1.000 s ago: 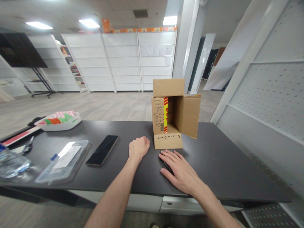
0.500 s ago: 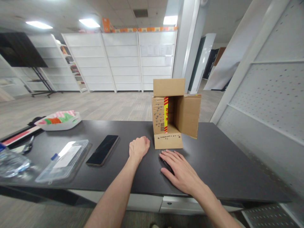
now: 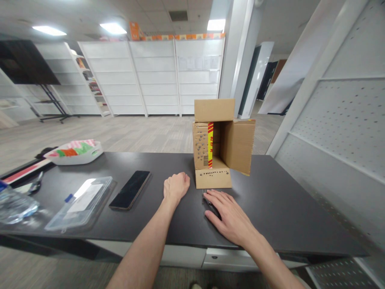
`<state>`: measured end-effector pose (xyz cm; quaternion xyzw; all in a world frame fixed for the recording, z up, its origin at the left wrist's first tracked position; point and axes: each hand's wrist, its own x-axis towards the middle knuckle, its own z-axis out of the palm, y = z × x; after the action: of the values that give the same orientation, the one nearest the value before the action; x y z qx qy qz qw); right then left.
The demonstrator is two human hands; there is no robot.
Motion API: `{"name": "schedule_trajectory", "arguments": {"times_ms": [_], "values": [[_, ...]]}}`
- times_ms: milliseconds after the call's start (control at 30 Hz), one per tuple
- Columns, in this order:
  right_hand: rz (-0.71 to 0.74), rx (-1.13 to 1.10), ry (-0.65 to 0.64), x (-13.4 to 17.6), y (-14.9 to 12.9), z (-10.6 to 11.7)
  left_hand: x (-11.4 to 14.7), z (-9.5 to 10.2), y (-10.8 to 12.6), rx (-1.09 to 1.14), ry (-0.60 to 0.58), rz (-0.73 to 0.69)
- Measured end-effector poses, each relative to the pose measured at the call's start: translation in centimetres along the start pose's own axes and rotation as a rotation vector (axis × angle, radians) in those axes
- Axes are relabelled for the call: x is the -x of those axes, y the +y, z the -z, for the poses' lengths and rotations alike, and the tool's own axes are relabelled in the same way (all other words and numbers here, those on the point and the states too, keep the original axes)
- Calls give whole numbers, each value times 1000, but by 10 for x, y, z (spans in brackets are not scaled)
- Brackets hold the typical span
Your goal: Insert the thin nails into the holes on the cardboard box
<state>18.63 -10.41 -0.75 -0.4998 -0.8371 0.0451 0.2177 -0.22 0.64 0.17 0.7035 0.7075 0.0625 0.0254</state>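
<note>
My left hand (image 3: 177,186) rests on the dark table as a closed fist, knuckles up; whatever it may hold is hidden. To its right, my right hand (image 3: 229,214) lies palm down with fingers stretched out, partly covering some thin metal pins (image 3: 203,197) on the tabletop. Just beyond the fingertips stands an open cardboard box (image 3: 236,146), its mouth facing me. Grey round dots and a yellow-red tape strip (image 3: 210,145) mark its left flap. A row of small dark dots runs along the lower flap (image 3: 213,180).
Left of my fist lie a black phone (image 3: 130,190) and a clear plastic case (image 3: 80,204). Farther left are a water bottle (image 3: 16,205), scissors (image 3: 36,184) and a white basket (image 3: 76,157) of colourful items. A white perforated panel (image 3: 339,120) borders the right side.
My right hand has shifted slightly to the right, uncovering a little more of the thin metal pins. My left fist and the box stay as they were.
</note>
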Motion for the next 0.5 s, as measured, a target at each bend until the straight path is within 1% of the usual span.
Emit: {"name": "schedule_trajectory", "arguments": {"times_ms": [200, 400, 500], "values": [[-16, 2, 9, 1, 2, -3, -2, -4, -2, -6, 25, -16], [-29, -3, 63, 1, 4, -7, -1, -3, -2, -2, 28, -18], [-41, -3, 67, 1, 4, -7, -1, -2, -1, -5, 21, -14]]}}
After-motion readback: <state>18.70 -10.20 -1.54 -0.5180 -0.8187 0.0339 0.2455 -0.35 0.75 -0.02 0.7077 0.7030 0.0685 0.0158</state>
